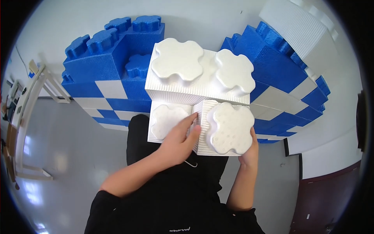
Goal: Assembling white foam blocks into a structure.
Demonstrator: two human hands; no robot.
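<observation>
— Where's the small white block (224, 128) from your hands?

— Start from the big white block (198, 74), the one with two studs on top. Left of it and behind stands the blue-and-white wall (105, 74). Just below the big block, near side, there's a low white piece (165, 121) on the left, and the small block sits touching it on the right.

— Which hand has it?

— Both. My left hand (179, 136) lies over the seam, fingers spread flat against the small block's left face. My right hand (249, 150) cups its right lower corner from underneath, fingers mostly hidden, so I can't tell how tightly they curl.

— And its long axis?

— It looks nearly square from here; the one stud faces up at me. My right hand carries more of it, I judge.
</observation>
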